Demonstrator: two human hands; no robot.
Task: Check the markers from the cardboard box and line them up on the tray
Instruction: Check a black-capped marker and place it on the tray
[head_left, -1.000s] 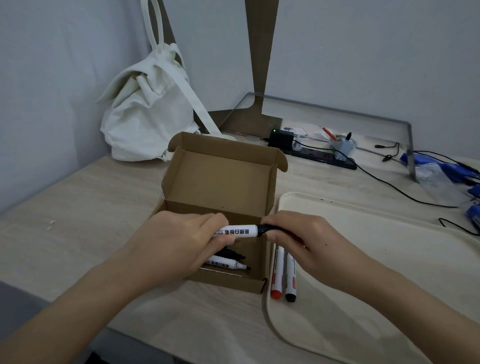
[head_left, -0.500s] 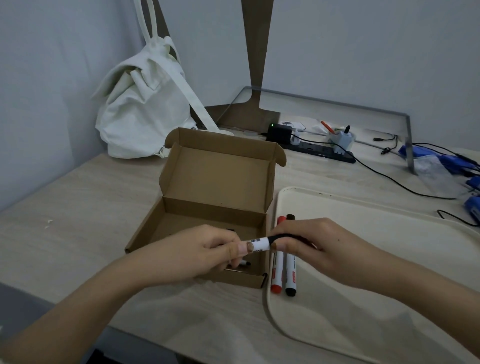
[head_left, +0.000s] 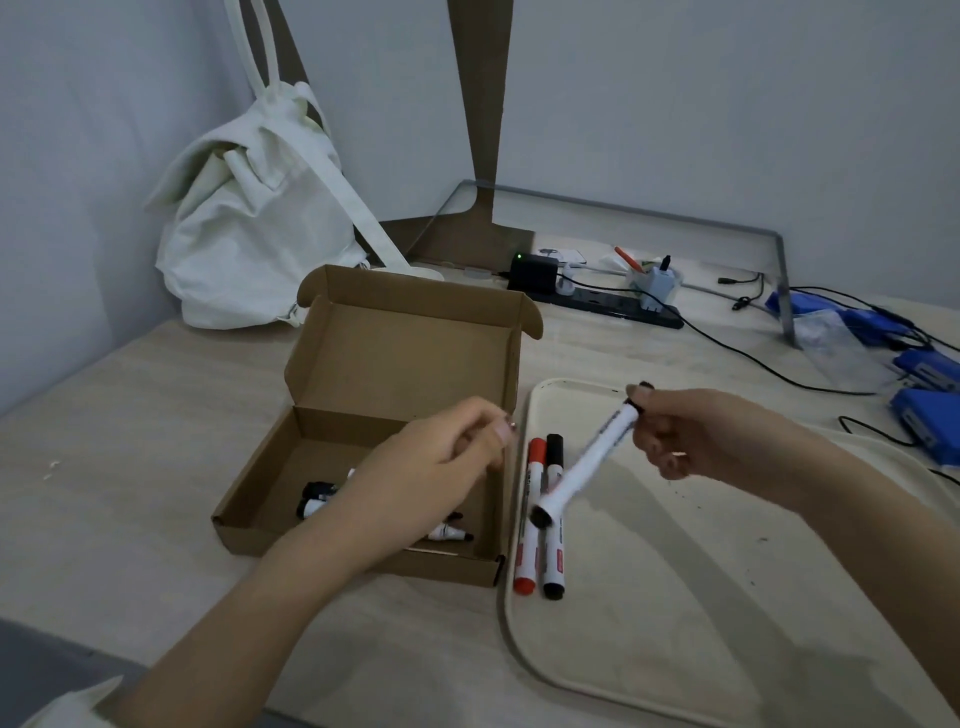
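Your right hand (head_left: 675, 436) grips a white marker (head_left: 589, 460) by its capped upper end, holding it slanted above the tray (head_left: 675, 597), its lower black end hanging over the two markers already laid there. Those two, a red-capped marker (head_left: 531, 514) and a black-capped marker (head_left: 554, 519), lie side by side along the tray's edge nearest the cardboard box (head_left: 395, 415). Your left hand (head_left: 436, 467) hovers over the open box, fingers loosely curled and holding nothing. More markers (head_left: 317, 499) lie inside the box, left of the tray on the surface (head_left: 130, 441).
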